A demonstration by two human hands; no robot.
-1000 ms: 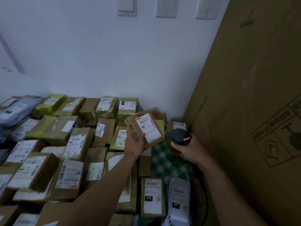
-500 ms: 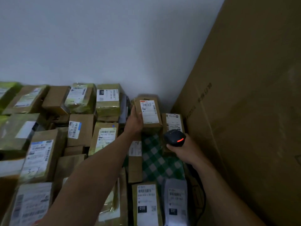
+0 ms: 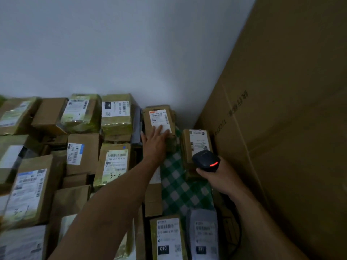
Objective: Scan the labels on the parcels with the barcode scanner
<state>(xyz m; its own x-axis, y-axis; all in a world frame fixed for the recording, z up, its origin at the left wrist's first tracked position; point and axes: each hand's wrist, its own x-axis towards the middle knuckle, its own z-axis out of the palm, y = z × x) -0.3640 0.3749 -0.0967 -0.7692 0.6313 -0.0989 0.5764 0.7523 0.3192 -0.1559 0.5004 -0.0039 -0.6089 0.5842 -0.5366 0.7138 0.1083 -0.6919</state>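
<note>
Your left hand [image 3: 155,141] is released and lies flat, its straight fingers [image 3: 159,130] spread over the lower edge of the white printed label [image 3: 159,118] on a small brown cardboard parcel [image 3: 161,111]. That parcel sits at the far end of the pile, close to the pale wall [image 3: 131,53]; your thumb points off to the left of it, and whether it touches the box cannot be told

Your right hand [image 3: 220,178] is grasping the black handheld barcode scanner [image 3: 205,160], fingers curled round its grip, with a red light glowing on the head. The scanner is to the right of your left fingertips and nearer to you, apart from them

Just beyond your right fingers stands a 2nd brown cardboard parcel with a white label [image 3: 197,142], its near end hidden behind the scanner head. Between your 2 hands a green-and-white checked cloth [image 3: 178,186] shows. Left of your left fingers lie a yellow-green wrapped parcel marked 231 [image 3: 116,113] and, nearer, one with 3-2 handwritten on its label [image 3: 114,166]. Below your right wrist lie a brown parcel marked 010 [image 3: 167,239] and a grey plastic mailer bag [image 3: 203,233]. To the right of your right fingers rises a very large brown cardboard carton [image 3: 291,128]
</note>
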